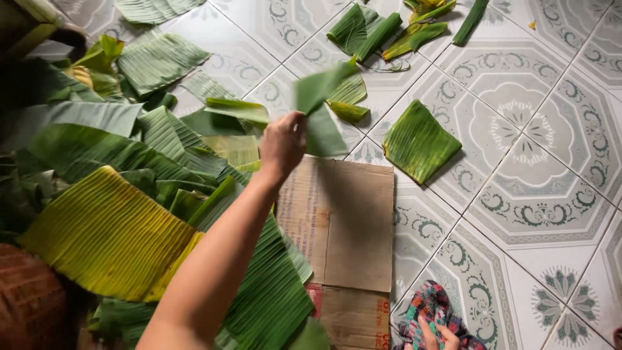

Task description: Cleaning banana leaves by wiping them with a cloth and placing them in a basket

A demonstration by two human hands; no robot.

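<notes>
My left hand (pixel 283 144) reaches out over the floor and grips a strip of green banana leaf (pixel 321 91), which is blurred and raised above the tiles. Below my forearm lies a flat piece of brown cardboard (pixel 356 220). At the bottom edge my right hand (pixel 435 335) rests on a colourful patterned cloth (pixel 427 308) and pinches it with its fingers. A folded green leaf square (pixel 420 139) lies on the tiles to the right of my left hand, apart from it.
A big pile of banana leaves (pixel 149 149), one of them yellowed (pixel 103 227), covers the left side. Leaf scraps (pixel 382 32) lie at the top. A brown woven thing (pixel 29 304) sits at the bottom left. Patterned floor tiles (pixel 538 194) fill the right.
</notes>
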